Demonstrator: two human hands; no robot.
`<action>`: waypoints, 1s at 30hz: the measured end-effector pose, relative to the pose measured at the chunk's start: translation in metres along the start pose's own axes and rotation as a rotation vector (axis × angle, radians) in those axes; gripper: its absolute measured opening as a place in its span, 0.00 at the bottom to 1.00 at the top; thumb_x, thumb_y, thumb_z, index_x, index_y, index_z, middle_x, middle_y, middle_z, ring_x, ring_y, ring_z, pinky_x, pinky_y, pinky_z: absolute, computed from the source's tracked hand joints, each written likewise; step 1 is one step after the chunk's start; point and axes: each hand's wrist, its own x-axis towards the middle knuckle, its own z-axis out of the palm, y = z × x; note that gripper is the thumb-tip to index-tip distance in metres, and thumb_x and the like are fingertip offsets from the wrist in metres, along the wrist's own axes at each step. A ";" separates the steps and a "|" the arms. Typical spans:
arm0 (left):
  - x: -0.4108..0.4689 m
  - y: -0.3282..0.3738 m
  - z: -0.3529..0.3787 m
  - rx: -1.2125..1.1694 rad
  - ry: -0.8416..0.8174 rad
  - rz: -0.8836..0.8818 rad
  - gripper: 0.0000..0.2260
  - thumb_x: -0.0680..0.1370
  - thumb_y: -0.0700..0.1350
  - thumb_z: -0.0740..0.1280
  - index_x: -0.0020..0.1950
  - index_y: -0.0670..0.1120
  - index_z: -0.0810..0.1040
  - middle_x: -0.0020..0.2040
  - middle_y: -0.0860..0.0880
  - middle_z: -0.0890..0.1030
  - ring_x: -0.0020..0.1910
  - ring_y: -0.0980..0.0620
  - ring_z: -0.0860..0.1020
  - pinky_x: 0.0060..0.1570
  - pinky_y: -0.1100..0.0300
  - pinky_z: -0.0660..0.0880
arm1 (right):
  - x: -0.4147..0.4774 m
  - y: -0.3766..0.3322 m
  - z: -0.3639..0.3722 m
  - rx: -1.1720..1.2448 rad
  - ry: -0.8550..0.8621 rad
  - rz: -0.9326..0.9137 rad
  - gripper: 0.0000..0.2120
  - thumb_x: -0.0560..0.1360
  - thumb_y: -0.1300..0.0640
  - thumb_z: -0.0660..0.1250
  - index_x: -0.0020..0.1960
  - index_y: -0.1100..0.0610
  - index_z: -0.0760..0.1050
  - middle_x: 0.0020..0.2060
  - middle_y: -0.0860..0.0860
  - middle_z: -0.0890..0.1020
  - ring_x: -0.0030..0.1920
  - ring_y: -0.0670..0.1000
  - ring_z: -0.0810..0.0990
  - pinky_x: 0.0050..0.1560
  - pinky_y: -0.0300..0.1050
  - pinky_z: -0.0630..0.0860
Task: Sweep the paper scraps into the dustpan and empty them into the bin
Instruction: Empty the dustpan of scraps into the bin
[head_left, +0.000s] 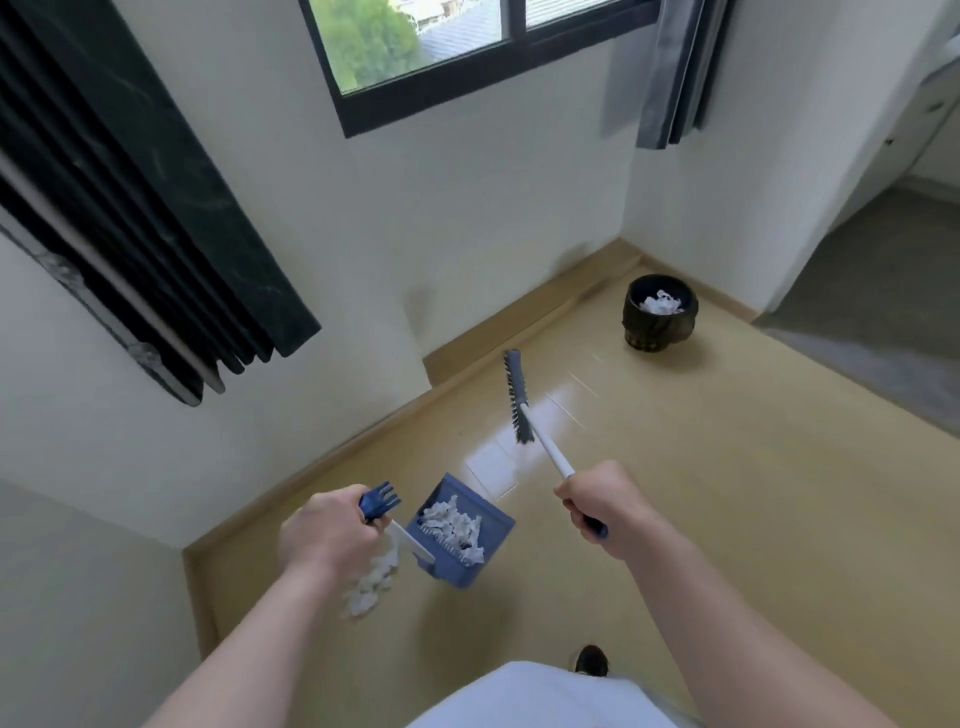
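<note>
The left hand (324, 535) is closed around the dark blue top of the dustpan's (496, 522) long handle. The pan hangs low with its mouth turned upward. That tilt looks deliberate: it keeps the heap of paper scraps (452, 522) resting against the back wall and away from the lip.

The right hand (602, 501) grips the broom (517, 397) near the end of its stick. The brush head is held out ahead and seems to be raised off the floor (727, 493), probably so it does not drag while the load is carried.

A blurred white clump of loose scraps (371, 584) shows just under the left hand. I cannot tell whether it lies on the floor or is dropping from the pan.

The bin (660, 327) has a black liner and some white paper already inside. It stands well apart from the pan, in the corner where two walls meet.

The skirting (363, 457) runs close along the left of the pan, so there is little room to swing it that way. Ahead and to the right there is glossy floor all the way to the bin. Because the corner shuts in the bin's far sides, the near side is the one to tip from. The pan's lip would need to come over the rim before it turns down. A shoe (592, 660) shows behind the pan.
</note>
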 end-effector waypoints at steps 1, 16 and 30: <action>0.010 0.012 -0.008 0.000 0.018 0.016 0.06 0.74 0.59 0.67 0.45 0.59 0.77 0.36 0.57 0.78 0.37 0.51 0.77 0.33 0.62 0.73 | 0.005 -0.007 -0.011 0.006 0.008 -0.014 0.03 0.74 0.69 0.63 0.42 0.64 0.72 0.27 0.53 0.69 0.21 0.50 0.64 0.22 0.35 0.58; 0.134 0.193 -0.081 -0.007 0.302 0.152 0.10 0.71 0.63 0.70 0.45 0.59 0.79 0.36 0.55 0.81 0.39 0.46 0.81 0.34 0.60 0.73 | 0.056 -0.096 -0.172 0.044 0.023 -0.173 0.05 0.72 0.65 0.62 0.40 0.57 0.69 0.32 0.55 0.67 0.21 0.49 0.62 0.24 0.39 0.57; 0.303 0.347 -0.085 -0.035 0.266 0.250 0.10 0.71 0.62 0.70 0.43 0.57 0.79 0.34 0.55 0.80 0.36 0.47 0.79 0.34 0.60 0.73 | 0.190 -0.207 -0.265 0.015 0.111 -0.180 0.04 0.72 0.62 0.63 0.45 0.57 0.75 0.33 0.54 0.68 0.23 0.49 0.63 0.27 0.41 0.57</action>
